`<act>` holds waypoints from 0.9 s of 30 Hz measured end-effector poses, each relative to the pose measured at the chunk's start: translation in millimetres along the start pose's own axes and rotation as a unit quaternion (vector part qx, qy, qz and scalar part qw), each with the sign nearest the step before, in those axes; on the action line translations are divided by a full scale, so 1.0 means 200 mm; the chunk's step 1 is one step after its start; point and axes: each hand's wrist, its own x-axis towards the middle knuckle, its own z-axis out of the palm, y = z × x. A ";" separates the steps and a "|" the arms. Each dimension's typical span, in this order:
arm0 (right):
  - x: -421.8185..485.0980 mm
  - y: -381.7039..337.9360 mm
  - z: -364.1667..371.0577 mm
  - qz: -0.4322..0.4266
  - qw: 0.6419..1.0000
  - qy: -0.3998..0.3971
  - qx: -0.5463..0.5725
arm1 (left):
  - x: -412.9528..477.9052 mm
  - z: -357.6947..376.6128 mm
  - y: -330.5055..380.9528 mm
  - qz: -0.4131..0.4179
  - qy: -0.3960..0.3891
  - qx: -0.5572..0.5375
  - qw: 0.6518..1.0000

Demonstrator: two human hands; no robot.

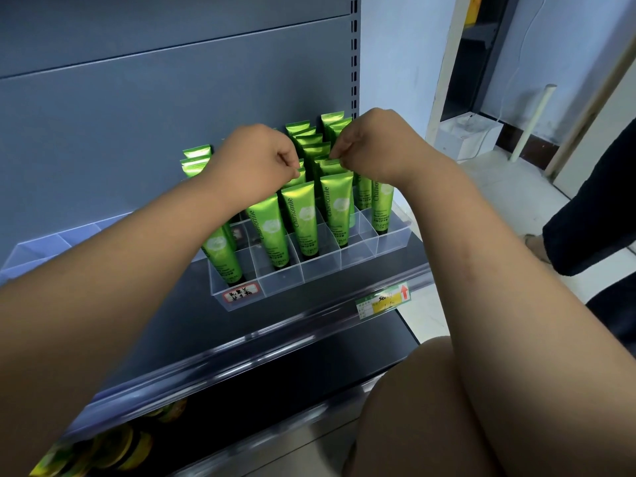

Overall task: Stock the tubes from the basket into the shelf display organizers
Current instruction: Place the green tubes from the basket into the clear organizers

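Note:
Several green Chamomile tubes [303, 218] stand cap-down in a clear acrylic organizer [320, 270] on the grey shelf. My left hand [254, 160] is curled above the middle rows, its fingertips pinching the crimped top of a green tube [298, 176]. My right hand [371, 142] pinches the top edge of another green tube [335, 197] in the front rows. The front row of compartments holds nothing. No basket is in view.
A second clear organizer [51, 246] sits on the shelf to the left. A price tag [382, 301] hangs on the shelf rail. Yellow-green round items [113, 445] lie on the shelf below. My knee [430, 407] is at lower right. A person's dark trouser leg [599, 208] stands to the right.

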 end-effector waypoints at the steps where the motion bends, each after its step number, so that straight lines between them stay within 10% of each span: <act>1: 0.00 -0.01 0.00 -0.004 1.000 -0.001 0.000 | 0.00 0.00 0.00 0.000 0.003 -0.001 1.000; 27: -0.03 0.00 0.01 -0.017 0.999 0.026 0.024 | -0.02 0.01 0.04 0.011 0.004 0.038 0.999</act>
